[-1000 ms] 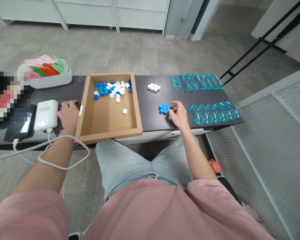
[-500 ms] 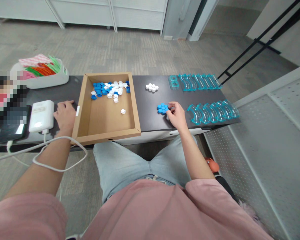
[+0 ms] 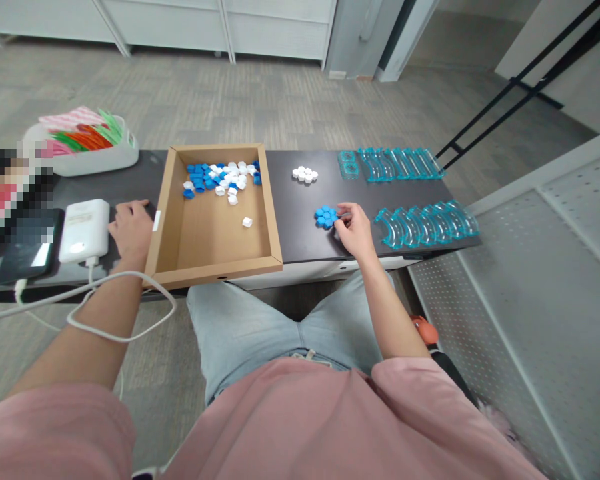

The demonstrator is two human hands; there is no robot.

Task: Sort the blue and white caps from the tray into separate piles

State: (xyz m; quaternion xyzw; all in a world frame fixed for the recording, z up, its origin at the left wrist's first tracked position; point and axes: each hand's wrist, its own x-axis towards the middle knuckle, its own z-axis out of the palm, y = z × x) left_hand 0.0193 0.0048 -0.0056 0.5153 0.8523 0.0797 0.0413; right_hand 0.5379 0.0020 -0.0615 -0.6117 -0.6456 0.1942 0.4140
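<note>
My right hand rests on the black table, fingers curled, its fingertips touching the right side of a small cluster of blue hexagon pieces. Whether it pinches a piece I cannot make out. A cluster of white hexagon pieces lies farther back. My left hand lies curled on the table beside the left wall of a cardboard tray that holds several loose blue and white hexagon pieces.
Two rows of clear turquoise curved pieces lie to the right of my right hand. A white power bank with a cable, a phone and a white bin of coloured strips are on the left.
The view has shifted slightly. My right hand stays at the blue cluster with only small finger movement. My left hand has not moved.
</note>
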